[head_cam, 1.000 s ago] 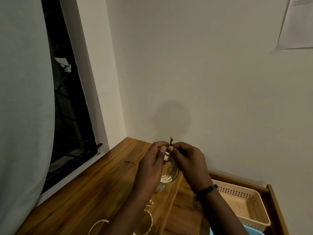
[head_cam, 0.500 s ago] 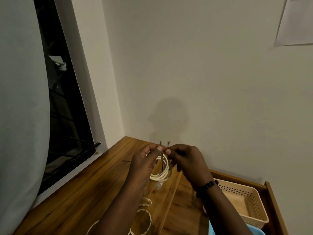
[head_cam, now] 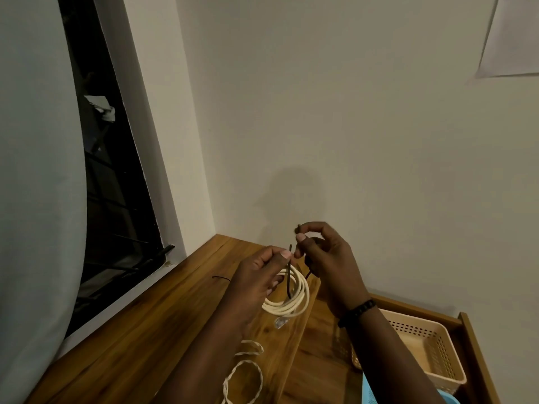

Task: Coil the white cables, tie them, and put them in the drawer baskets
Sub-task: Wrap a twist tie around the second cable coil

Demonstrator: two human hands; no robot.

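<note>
A coiled white cable [head_cam: 294,298] hangs in the air above the wooden table [head_cam: 140,339]. My left hand [head_cam: 256,278] holds the coil's top and pinches one end of a dark twist tie [head_cam: 289,275] that passes through the coil. My right hand [head_cam: 323,255], just to the right and slightly higher, pinches the tie's other end between thumb and forefinger. A clear plug [head_cam: 280,322] dangles below the coil. More white cable [head_cam: 245,374], twisted into loops, lies on the table under my left forearm.
A beige perforated basket [head_cam: 431,351] sits in the open drawer [head_cam: 478,357] at the right, with a blue basket's corner [head_cam: 370,392] in front of it. A spare dark tie [head_cam: 221,277] lies on the table. A window and curtain are at the left.
My hands have drawn apart: the right hand rose and moved right with one tie end, so the coil shows between them. The two tie ends, held together before, are now separated.
</note>
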